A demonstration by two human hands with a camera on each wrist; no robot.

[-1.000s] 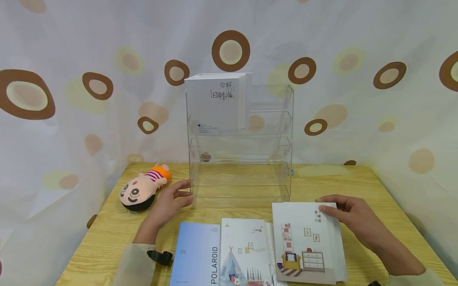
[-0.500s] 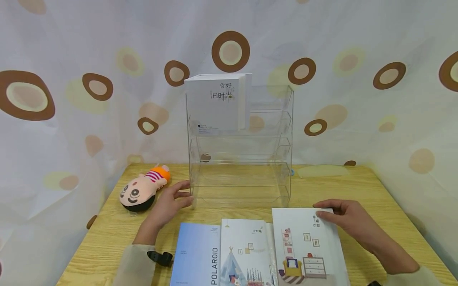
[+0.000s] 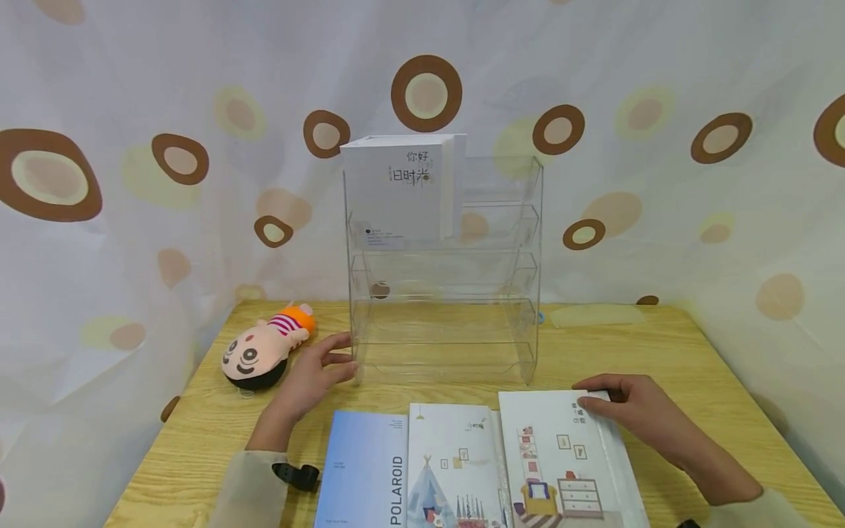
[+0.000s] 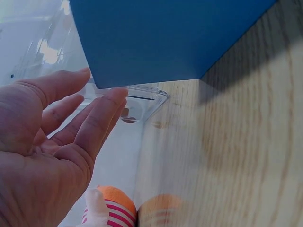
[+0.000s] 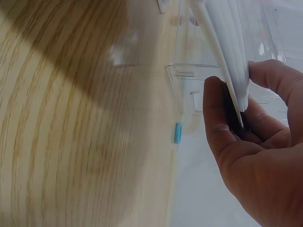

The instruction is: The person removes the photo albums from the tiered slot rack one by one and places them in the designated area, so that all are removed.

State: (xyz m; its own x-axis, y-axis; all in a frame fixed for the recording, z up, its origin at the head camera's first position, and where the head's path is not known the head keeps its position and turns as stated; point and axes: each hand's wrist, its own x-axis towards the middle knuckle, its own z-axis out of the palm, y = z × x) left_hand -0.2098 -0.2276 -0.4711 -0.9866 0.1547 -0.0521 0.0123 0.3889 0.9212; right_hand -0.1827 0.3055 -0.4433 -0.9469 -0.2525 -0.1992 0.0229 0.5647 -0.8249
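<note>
My right hand (image 3: 650, 414) pinches the top right corner of a white book (image 3: 544, 458) with an armchair and dresser drawn on its cover. In the right wrist view, the thumb lies on one side of the book (image 5: 222, 42) and fingers on the other. My left hand (image 3: 313, 378) is at the lower left side of a clear tiered rack (image 3: 442, 323), its fingertips touching or nearly touching it. Its fingers are loosely extended in the left wrist view. A thick white book (image 3: 396, 198) stands in the rack's top tier, at the left.
A blue book (image 3: 363, 469) marked POLAROID and a white book with a tent picture (image 3: 449, 455) lie side by side in front of the rack. A plush doll (image 3: 257, 356) lies left of the rack. A pale flat strip (image 3: 597, 316) lies at the table's back right.
My right hand has come nearer to me and slightly left, bringing the armchair book lower and closer to the tent book. The left hand stays at the rack.
</note>
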